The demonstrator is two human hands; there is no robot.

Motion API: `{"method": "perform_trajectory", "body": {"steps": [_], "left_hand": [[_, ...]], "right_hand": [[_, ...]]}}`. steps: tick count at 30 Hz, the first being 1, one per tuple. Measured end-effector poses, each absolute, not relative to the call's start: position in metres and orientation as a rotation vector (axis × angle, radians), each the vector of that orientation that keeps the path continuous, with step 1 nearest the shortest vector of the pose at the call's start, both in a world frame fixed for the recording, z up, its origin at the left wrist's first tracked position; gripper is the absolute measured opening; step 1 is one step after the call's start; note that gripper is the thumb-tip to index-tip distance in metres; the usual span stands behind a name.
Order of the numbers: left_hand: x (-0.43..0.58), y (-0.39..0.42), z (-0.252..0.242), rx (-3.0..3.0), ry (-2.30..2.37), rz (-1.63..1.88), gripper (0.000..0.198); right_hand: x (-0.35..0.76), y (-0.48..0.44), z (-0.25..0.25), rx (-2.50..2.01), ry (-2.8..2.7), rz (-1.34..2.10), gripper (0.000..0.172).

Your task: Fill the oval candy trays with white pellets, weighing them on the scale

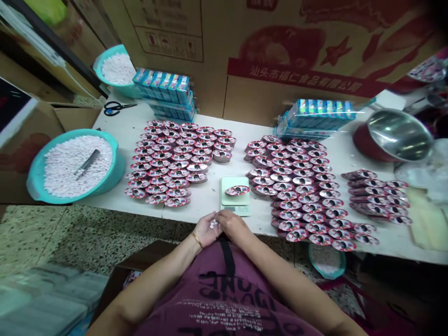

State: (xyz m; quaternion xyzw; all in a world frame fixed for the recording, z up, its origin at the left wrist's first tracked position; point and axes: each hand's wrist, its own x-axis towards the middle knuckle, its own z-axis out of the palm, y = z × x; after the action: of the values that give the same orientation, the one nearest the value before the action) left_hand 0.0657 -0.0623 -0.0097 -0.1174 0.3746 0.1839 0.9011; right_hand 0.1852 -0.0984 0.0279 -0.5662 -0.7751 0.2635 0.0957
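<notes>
My left hand (206,230), with a gold bangle at the wrist, is turned palm up in front of the table edge and cups several small white tablets (214,224). My right hand (231,224) meets it from the right, its fingers bent together over the tablets; what its fingertips hold is hidden. Just beyond both hands sits a pale green kitchen scale (234,211). One red-topped oval pouch (237,190) with a dark opening stands on its pan. Rows of like pouches stand to the left (175,165) and right (303,186) of the scale.
A turquoise basin (117,154) of white tablets with a scoop (87,163) stands at left, another basin (100,70) behind it. Scissors (117,108), blue box packs (168,88), more packs (315,114), a metal bowl (399,135) and a large carton (217,46) surround the pouches.
</notes>
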Motion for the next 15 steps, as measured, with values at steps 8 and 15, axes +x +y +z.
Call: {"method": "perform_trajectory", "body": {"steps": [8,15], "left_hand": [[0.106,-0.033,0.001,-0.147,0.765,0.544,0.016],[0.073,-0.03,-0.003,-0.147,0.891,0.606,0.017]], "right_hand": [[0.249,-0.066,0.022,-1.616,-1.658,0.682,0.015],[0.271,-0.048,0.006,-1.732,-1.595,0.629,0.014]]}}
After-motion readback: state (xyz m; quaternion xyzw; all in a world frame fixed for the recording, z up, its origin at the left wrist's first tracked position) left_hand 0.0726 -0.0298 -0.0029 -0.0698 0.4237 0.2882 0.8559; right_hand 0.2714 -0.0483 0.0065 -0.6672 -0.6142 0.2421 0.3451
